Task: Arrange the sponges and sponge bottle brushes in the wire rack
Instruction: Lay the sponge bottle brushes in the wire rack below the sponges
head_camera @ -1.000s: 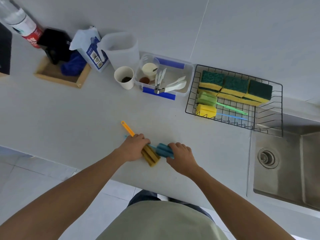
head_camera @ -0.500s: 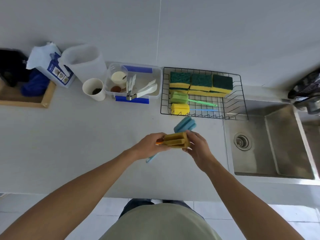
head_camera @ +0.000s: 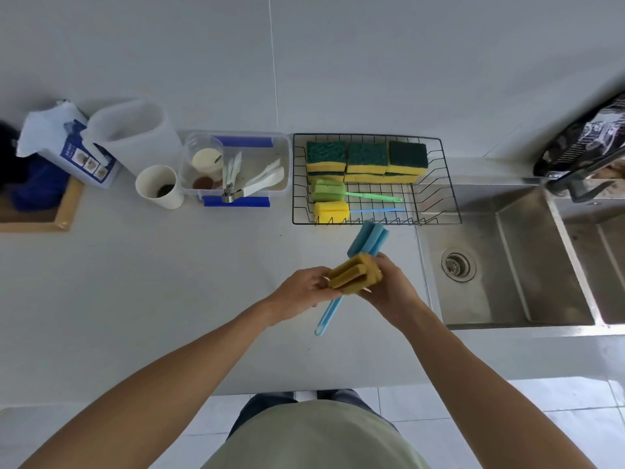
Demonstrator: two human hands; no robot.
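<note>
Two brushes in hand, rack part-filled.

Done so far: 3 sponges (head_camera: 367, 161) in a row along the back of the wire rack (head_camera: 449, 184), plus a green brush (head_camera: 328, 192) & a yellow brush (head_camera: 331, 211) lying in front, heads left, handles running right. Left to do: the 2 brushes held over the counter (head_camera: 135, 282), just short of the rack's front edge. Left hand (head_camera: 304, 287) & right hand (head_camera: 389, 287) both curl fingers round the mustard brush (head_camera: 353, 274), head end-on to cam. Blue brush (head_camera: 368, 240) runs diagonal behind it: head up-right toward rack, handle down-left toward the person; which hand grips it, can't tell.
</note>
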